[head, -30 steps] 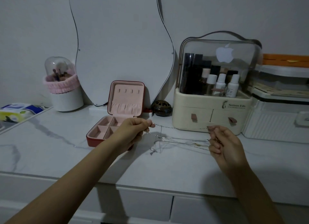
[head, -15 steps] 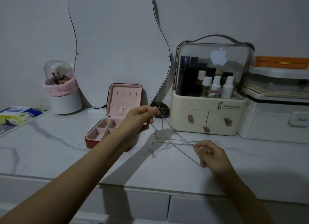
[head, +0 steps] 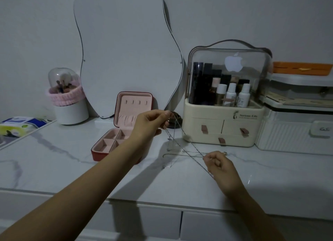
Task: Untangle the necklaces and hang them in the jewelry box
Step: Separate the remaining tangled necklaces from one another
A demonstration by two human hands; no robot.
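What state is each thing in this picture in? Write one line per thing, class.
Jewelry box: open, lid upright, hooks bare.
Necklaces: tangled, stretched between both hands above the counter.
Left hand: raised, pinching the chains.
Right hand: lower, pinching the chains.
Makeup case: clear cover down, drawers closed.
Brush holder: dome lid on.

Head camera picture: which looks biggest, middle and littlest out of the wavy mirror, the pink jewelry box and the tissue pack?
1. Wavy mirror, biggest.
2. Pink jewelry box.
3. Tissue pack, littlest, though the picture's edge cuts it off.
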